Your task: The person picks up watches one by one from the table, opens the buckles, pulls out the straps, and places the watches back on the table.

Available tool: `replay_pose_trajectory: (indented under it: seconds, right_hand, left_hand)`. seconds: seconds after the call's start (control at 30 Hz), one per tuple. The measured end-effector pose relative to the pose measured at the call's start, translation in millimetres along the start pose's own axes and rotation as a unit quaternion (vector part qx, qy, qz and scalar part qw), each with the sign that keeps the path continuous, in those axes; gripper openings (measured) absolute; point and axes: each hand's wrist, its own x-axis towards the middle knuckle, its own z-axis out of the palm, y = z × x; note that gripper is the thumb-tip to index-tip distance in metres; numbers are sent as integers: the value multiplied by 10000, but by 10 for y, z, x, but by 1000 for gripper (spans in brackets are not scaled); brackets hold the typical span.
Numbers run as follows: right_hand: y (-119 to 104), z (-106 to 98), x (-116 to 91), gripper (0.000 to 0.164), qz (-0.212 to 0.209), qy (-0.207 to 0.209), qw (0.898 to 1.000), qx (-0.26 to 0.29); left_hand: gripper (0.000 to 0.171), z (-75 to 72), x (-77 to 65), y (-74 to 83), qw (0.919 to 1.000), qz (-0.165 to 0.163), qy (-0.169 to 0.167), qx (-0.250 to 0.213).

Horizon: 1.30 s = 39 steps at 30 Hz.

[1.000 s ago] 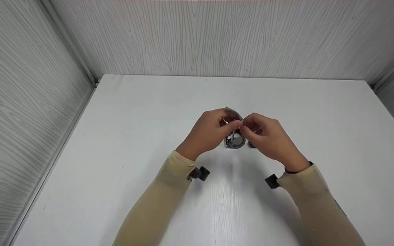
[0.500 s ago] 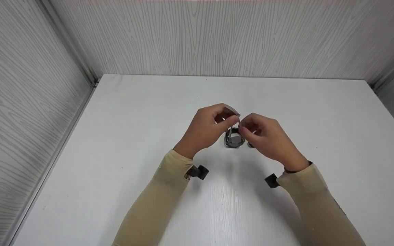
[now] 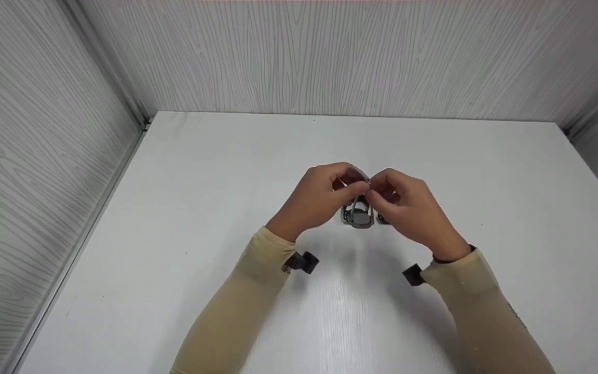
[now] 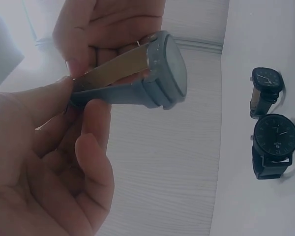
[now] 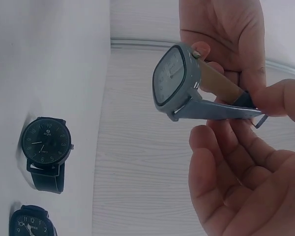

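Above the table, both hands hold a grey wristwatch [image 3: 362,219] by its strap. Its squarish case hangs below the fingers in the head view. My left hand [image 3: 325,200] pinches one side of the strap between thumb and fingers. My right hand [image 3: 403,208] pinches the strap close by, and the fingertips of the two hands meet. In the right wrist view the pale dial of the grey wristwatch [image 5: 169,73] shows, and the strap ends come together at the right thumb. The tan inner side of the strap [image 4: 123,69] faces the left wrist camera; fingers partly hide the buckle.
Two black watches lie on the white table [image 3: 226,166]: a round black watch [image 5: 46,140] and a squarish black watch [image 4: 266,81]. In the head view they are mostly hidden by the hands and grey watch. Wood-grain panels [image 3: 330,57] enclose the table's back and sides.
Half a second ago the left hand drew slightly up and left, with a strap end showing between the hands. It has come back right, and the fingertips meet again.
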Motion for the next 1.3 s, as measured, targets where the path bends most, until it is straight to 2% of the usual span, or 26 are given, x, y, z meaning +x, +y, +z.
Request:
replay_pose_trajectory:
  seconds: [0.37, 0.8, 1.07, 1.3]
  right_hand:
    - [-4, -5, 5, 8, 72, -9, 9999, -86]
    - [-3, 9, 5, 9, 55, -23, 10000, -6]
    - [12, -1, 4, 11, 155, -7, 9999, -18]
    - [11, -11, 2, 10, 222, -1, 9997, -88]
  left_hand:
    - [19, -7, 3, 14, 9999, -116, -49, 26]
    - [18, -4, -6, 15, 9998, -10, 62, -177]
    - [18, 17, -10, -5, 9999, -90, -75, 11]
    - [16, 25, -13, -1, 9999, -111, -35, 66]
